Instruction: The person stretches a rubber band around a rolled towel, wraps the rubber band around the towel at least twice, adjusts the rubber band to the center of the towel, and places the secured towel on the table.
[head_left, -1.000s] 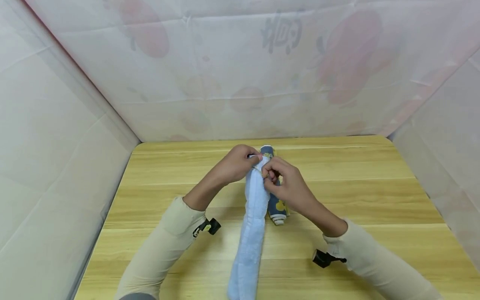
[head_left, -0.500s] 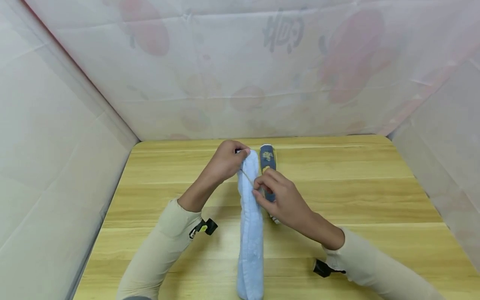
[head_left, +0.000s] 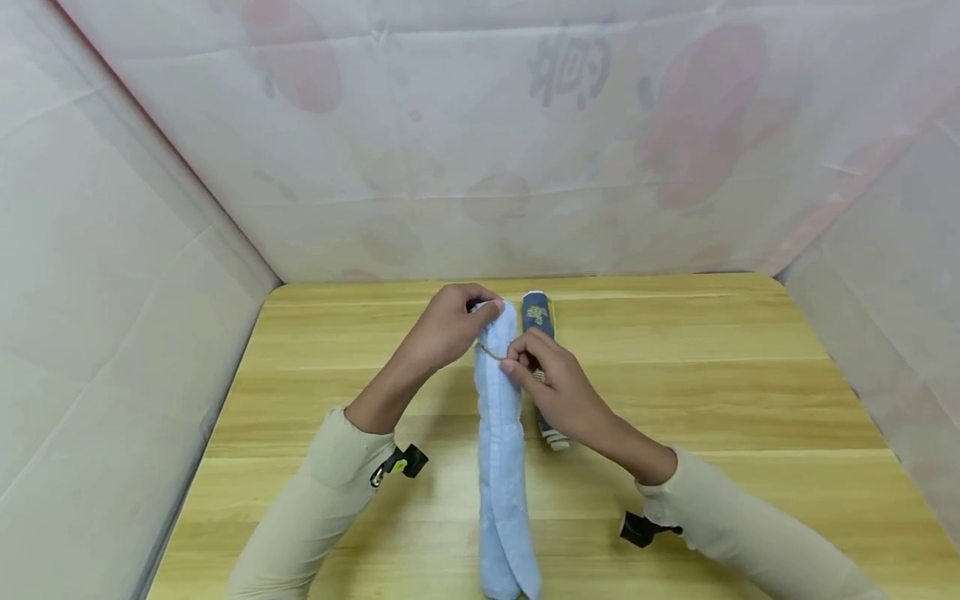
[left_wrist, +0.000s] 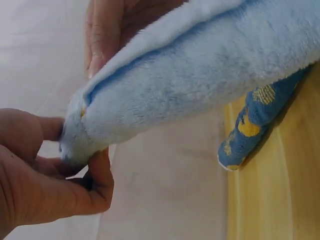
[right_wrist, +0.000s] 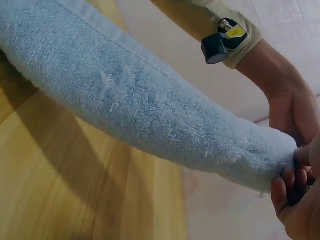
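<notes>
A long rolled light blue towel (head_left: 501,433) lies lengthwise on the middle of the wooden table (head_left: 735,392), its far end lifted. My left hand (head_left: 487,310) pinches that far end; its fingers (left_wrist: 65,170) curl round the towel's tip (left_wrist: 200,75). My right hand (head_left: 513,362) is just right of the roll and pinches a thin tan band (head_left: 491,352) that runs across the towel near its end. In the right wrist view the right fingers (right_wrist: 295,200) press against the towel's end (right_wrist: 140,115). A dark blue roll with yellow prints (head_left: 537,312) lies right beside it.
White sheeting (head_left: 480,150) walls in the table on the left, back and right. Bare wood stretches on both sides of the two rolls. Small black cameras sit on both wrists (head_left: 405,460) (head_left: 637,529).
The towel's far end moved left, off the dark blue roll. My right hand drew the band back along the towel, then came up a little. The towel's near end swung right.
</notes>
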